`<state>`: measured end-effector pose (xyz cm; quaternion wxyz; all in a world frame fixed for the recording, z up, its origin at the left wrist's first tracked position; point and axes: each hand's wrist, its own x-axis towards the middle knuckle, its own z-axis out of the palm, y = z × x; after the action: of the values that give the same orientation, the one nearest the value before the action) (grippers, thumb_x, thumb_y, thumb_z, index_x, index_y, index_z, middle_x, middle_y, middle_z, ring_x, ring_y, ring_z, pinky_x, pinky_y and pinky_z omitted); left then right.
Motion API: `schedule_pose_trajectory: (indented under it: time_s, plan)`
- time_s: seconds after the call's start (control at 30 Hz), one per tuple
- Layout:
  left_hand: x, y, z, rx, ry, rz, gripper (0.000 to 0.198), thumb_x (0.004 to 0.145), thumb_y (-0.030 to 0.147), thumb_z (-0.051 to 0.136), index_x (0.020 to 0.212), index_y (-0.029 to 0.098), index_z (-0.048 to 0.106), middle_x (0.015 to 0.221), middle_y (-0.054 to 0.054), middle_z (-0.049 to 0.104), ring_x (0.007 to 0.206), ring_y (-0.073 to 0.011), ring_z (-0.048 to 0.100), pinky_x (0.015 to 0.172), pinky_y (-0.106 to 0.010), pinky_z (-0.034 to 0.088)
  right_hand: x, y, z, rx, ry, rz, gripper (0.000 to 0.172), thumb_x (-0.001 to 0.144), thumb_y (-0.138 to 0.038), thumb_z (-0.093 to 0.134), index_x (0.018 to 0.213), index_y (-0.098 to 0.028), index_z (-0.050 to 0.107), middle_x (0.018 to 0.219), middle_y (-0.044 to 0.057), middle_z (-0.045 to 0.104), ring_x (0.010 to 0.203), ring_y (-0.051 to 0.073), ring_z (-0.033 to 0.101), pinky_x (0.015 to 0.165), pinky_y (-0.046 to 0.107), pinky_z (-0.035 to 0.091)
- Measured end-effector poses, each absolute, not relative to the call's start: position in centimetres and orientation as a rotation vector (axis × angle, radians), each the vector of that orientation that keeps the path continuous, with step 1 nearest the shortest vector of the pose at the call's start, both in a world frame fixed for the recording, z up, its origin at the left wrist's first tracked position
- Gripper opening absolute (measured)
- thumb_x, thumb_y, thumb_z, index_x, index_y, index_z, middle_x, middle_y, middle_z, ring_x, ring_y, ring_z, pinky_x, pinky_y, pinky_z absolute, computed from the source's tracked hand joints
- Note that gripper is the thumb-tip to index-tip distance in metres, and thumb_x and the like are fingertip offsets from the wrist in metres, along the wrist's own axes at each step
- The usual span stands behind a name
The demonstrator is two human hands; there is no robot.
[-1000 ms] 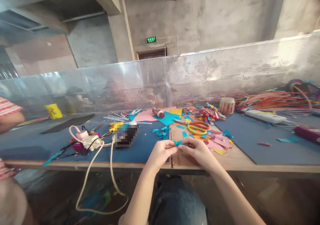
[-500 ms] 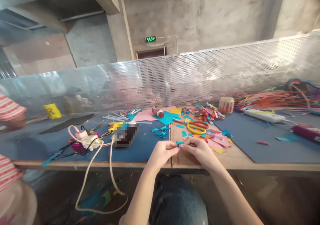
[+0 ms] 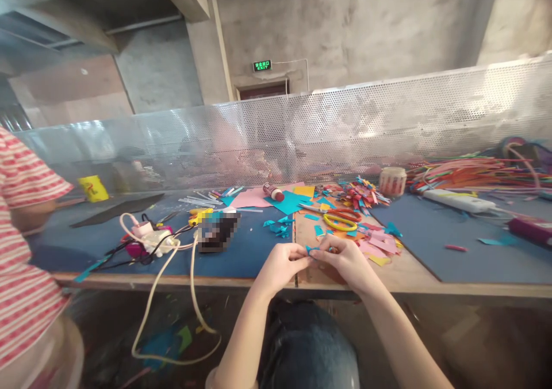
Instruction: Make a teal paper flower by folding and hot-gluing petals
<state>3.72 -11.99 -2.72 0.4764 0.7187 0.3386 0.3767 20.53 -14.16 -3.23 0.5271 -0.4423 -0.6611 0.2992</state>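
Note:
My left hand (image 3: pixel 282 264) and my right hand (image 3: pixel 342 260) meet over the near edge of the table (image 3: pixel 414 274), both pinching a small teal paper piece (image 3: pixel 313 250) between their fingertips. The fingers of both hands are closed on it. Just beyond the hands lie yellow-and-red scissors (image 3: pixel 338 219) and a heap of pink, orange and teal paper scraps (image 3: pixel 377 242). More teal snippets (image 3: pixel 278 228) lie to the left of the scissors.
A person in a red-striped shirt (image 3: pixel 21 251) stands at the left. A glue stick (image 3: pixel 273 192), teal sheet (image 3: pixel 290 202), tape roll (image 3: pixel 391 181), power strip (image 3: pixel 457 201), coloured strips (image 3: pixel 474 173), a charger with cords (image 3: pixel 150 242). A perforated metal screen (image 3: pixel 345 130) backs the table.
Both hands kept pinching the teal piece, and it now sits flatter between the fingertips. The striped-shirt person has come further into view at the left.

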Motion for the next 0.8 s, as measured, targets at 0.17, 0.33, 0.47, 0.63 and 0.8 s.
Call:
schedule_pose_trajectory:
  time_s: [0.17,0.33,0.47,0.63,0.8]
  plan:
    - [3.7,-12.12,-2.62,1.709,0.832,0.962,0.022,0.072,0.033,0.065,0.081,0.013,0.069,0.082,-0.008,0.072,0.083,-0.0239,0.065,0.077,-0.031,0.047,20.45,-13.75,-3.49,-1.064,-1.604,0.752,0.03,0.074,-0.046,0.062,0.069,-0.017,0.063,0.068,0.001,0.064,0.067,0.016,0.057,0.063,0.026,0.043]
    - [3.68,-12.26,-2.37,1.667,0.86,0.992,0.016,0.072,0.029,0.064,0.077,0.014,0.066,0.078,-0.006,0.07,0.079,-0.0214,0.064,0.073,-0.028,0.045,20.66,-13.66,-3.76,-1.025,-1.606,0.742,0.031,0.075,-0.043,0.062,0.092,-0.018,0.065,0.08,0.003,0.066,0.075,0.019,0.06,0.071,0.03,0.044]
    - [3.61,-12.34,-2.12,1.633,0.843,1.029,0.01,0.073,0.026,0.062,0.073,0.016,0.062,0.075,-0.002,0.068,0.075,-0.0176,0.062,0.069,-0.025,0.043,20.73,-13.97,-3.55,-1.011,-1.593,0.692,0.023,0.08,-0.04,0.057,0.08,-0.018,0.065,0.081,0.003,0.067,0.08,0.019,0.059,0.076,0.03,0.043]
    - [3.61,-12.32,-2.0,1.616,0.796,0.98,0.015,0.074,0.029,0.06,0.079,0.015,0.065,0.08,-0.003,0.068,0.081,-0.0192,0.061,0.074,-0.027,0.043,20.56,-14.24,-3.25,-1.039,-1.628,0.67,0.02,0.082,-0.036,0.054,0.079,-0.019,0.063,0.08,0.002,0.066,0.079,0.018,0.059,0.073,0.028,0.043]
    - [3.8,-12.29,-1.88,1.61,0.86,0.997,0.016,0.072,0.029,0.062,0.072,0.014,0.065,0.073,-0.003,0.066,0.075,-0.0181,0.059,0.071,-0.025,0.042,20.22,-14.18,-3.07,-1.05,-1.676,0.552,0.017,0.082,-0.033,0.054,0.078,-0.018,0.063,0.077,0.002,0.064,0.076,0.018,0.059,0.072,0.029,0.043]
